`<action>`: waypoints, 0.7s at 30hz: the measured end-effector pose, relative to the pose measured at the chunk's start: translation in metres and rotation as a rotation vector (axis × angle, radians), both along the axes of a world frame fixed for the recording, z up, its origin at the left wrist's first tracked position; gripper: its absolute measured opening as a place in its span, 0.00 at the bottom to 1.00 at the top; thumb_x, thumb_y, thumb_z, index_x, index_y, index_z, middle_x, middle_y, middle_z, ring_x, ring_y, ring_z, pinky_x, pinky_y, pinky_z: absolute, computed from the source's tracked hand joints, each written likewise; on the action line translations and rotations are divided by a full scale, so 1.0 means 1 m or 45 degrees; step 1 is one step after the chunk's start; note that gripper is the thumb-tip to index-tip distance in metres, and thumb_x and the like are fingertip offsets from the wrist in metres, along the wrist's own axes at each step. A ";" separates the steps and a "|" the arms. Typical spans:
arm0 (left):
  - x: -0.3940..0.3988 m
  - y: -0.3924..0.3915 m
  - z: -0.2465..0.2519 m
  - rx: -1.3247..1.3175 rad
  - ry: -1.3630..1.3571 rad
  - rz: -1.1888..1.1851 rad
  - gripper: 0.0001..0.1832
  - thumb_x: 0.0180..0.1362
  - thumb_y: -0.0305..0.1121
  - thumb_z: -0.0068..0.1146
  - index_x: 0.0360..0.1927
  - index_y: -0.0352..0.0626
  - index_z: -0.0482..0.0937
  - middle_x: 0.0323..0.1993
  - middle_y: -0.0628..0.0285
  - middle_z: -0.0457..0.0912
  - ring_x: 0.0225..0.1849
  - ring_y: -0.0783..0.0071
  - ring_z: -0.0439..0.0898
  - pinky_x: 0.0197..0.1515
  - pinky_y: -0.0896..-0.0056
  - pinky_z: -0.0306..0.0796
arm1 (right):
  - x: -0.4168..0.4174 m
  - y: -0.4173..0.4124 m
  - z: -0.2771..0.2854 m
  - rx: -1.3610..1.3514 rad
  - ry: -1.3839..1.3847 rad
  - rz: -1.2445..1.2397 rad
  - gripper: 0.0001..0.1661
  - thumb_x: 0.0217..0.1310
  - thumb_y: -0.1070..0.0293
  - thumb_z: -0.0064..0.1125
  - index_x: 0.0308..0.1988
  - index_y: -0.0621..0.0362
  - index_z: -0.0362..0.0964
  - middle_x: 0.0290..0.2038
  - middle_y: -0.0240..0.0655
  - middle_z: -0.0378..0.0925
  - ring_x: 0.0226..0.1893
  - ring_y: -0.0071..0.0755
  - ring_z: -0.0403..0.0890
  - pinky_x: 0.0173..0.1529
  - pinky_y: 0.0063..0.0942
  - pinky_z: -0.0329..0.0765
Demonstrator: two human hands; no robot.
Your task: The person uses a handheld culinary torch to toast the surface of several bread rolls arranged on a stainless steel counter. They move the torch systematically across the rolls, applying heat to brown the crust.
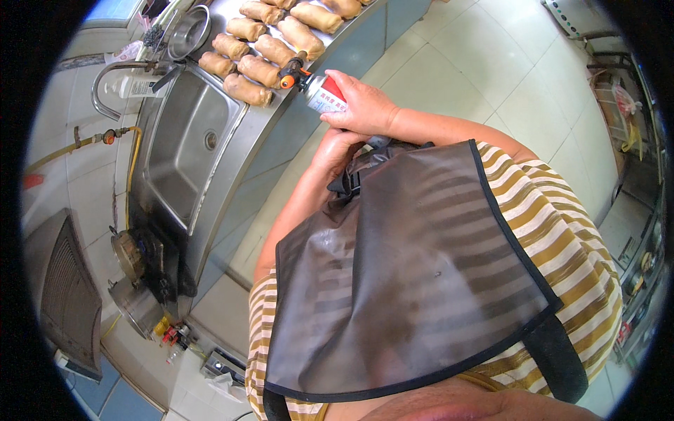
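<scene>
My right hand [366, 102] grips the canister of a gas blowtorch [308, 84], whose nozzle points at the rows of browned pieces, apparently pig's trotters [247, 90], on the steel counter. A faint orange glow shows near the nozzle. Just below the right hand, at the front of the dark translucent apron [400, 263], is my left hand [337, 150]. Its fingers are partly hidden, and a bit of something pale and shiny shows beside them; whether it holds that is unclear.
Left of the counter's meat lies a steel sink [192, 142] with a curved faucet [97, 92]. A steel bowl [189, 32] stands at the sink's far corner. Pots [134, 305] and a black stove [160, 263] are at lower left. A yellow gas hose [132, 173] runs along the wall.
</scene>
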State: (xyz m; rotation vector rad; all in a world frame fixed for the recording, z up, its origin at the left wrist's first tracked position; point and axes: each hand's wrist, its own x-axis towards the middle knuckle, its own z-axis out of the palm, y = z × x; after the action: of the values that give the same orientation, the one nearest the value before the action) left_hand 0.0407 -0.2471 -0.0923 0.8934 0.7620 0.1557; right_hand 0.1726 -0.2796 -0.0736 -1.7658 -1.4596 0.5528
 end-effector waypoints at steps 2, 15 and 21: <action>-0.003 0.003 -0.007 0.001 0.023 -0.021 0.24 0.45 0.23 0.63 0.49 0.35 0.73 0.36 0.62 0.78 0.36 0.71 0.78 0.35 0.72 0.71 | -0.001 0.001 -0.001 -0.015 -0.008 0.005 0.52 0.45 0.47 0.65 0.62 0.61 0.52 0.51 0.57 0.71 0.50 0.60 0.75 0.54 0.46 0.73; -0.007 0.003 0.001 -0.017 -0.078 0.015 0.31 0.45 0.21 0.63 0.56 0.33 0.68 0.47 0.58 0.76 0.49 0.66 0.77 0.51 0.66 0.72 | -0.006 0.006 0.000 0.002 -0.054 0.055 0.52 0.45 0.47 0.66 0.63 0.61 0.51 0.50 0.57 0.71 0.50 0.60 0.75 0.54 0.45 0.73; -0.009 0.003 -0.003 -0.002 -0.121 0.061 0.31 0.45 0.22 0.63 0.56 0.33 0.68 0.46 0.59 0.76 0.47 0.67 0.78 0.49 0.67 0.72 | -0.008 0.008 0.004 0.052 -0.071 0.095 0.52 0.45 0.47 0.66 0.63 0.61 0.51 0.50 0.57 0.71 0.49 0.59 0.75 0.53 0.45 0.74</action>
State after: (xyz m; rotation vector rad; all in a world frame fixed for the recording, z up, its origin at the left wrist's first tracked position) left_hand 0.0314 -0.2438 -0.0949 0.8608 0.6953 0.2379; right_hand 0.1647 -0.2713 -0.0700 -1.7128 -1.5696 0.5120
